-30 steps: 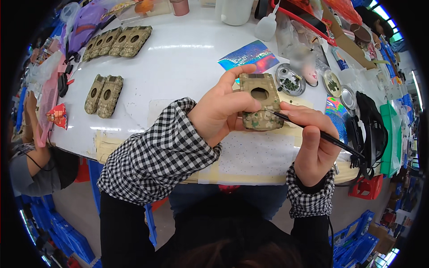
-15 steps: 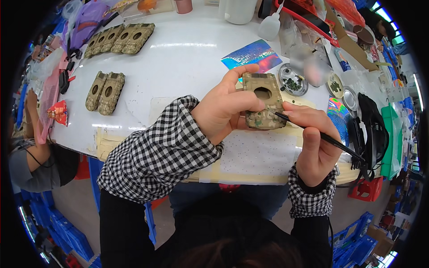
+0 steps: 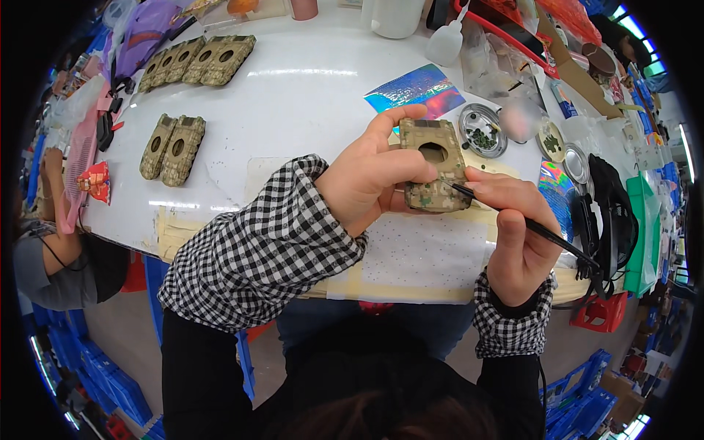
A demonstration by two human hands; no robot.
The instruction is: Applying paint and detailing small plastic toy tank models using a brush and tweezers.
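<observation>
A camouflage-patterned toy tank hull with a round hole in its top lies in my left hand. The left thumb presses on the top beside the hole, and the fingers wrap the far edge and underside. Between the thumb and fingers of my right hand is a pair of slim black tweezers. Their tip meets the hull's top near its close right corner. Right-hand fingertips rest near the hull's right edge. Any tiny part at the tip is too small to make out.
More tank hulls stand in a row at the far left, and a pair sits closer. Small dark green pieces lie in a round metal dish and a pale dish. A squeeze bottle stands behind. Another person's arm is at left.
Both hands keep nearly the same pose on the hull and tweezers. The view has shifted only slightly.
</observation>
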